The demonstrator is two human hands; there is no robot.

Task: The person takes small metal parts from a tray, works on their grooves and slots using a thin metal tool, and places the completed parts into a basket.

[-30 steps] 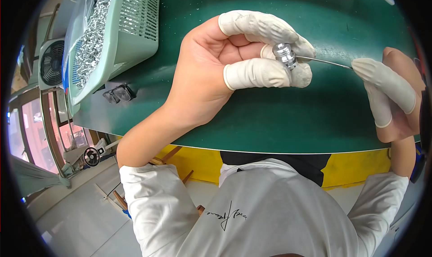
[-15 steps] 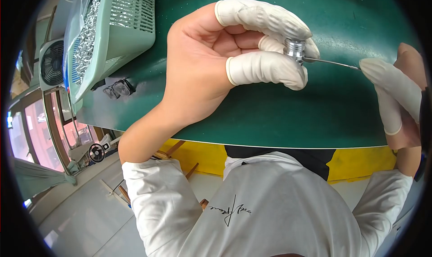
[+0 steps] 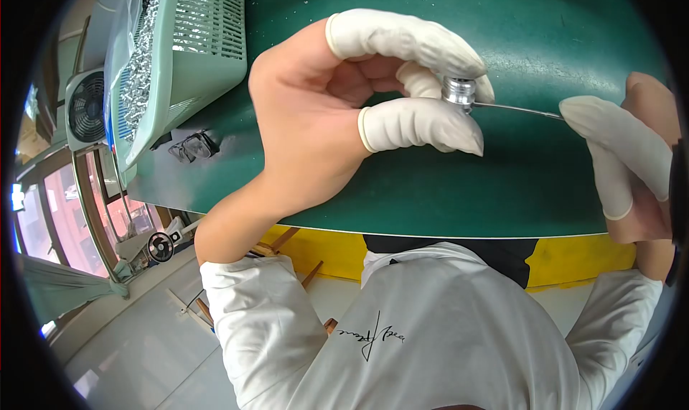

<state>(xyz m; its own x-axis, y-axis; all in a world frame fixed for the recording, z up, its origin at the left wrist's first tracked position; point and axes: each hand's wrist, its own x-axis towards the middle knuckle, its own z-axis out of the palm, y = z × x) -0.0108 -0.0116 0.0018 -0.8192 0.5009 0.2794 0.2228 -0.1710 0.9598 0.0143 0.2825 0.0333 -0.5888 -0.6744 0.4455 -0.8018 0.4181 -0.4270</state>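
Between thumb and fingers, my left hand (image 3: 323, 108) pinches a small shiny metal fitting (image 3: 458, 92) with ridges round it. White finger cots cover the thumb and several fingers. At the right, my right hand (image 3: 628, 151), also in finger cots, grips the end of a thin metal pick (image 3: 520, 110). The far tip of the pick meets the right side of the fitting; its very point is hidden there. Both hands are above the green table (image 3: 430, 187).
A pale green basket (image 3: 208, 72) full of small metal parts (image 3: 140, 80) stands at the upper left. Beside it on the table lies a crumpled black item (image 3: 194, 146). A fan (image 3: 86, 108) is at the far left.
The fitting has been turned between my left fingers and now stands more upright. My left hand has shifted a little to the left. The pick still reaches the fitting.
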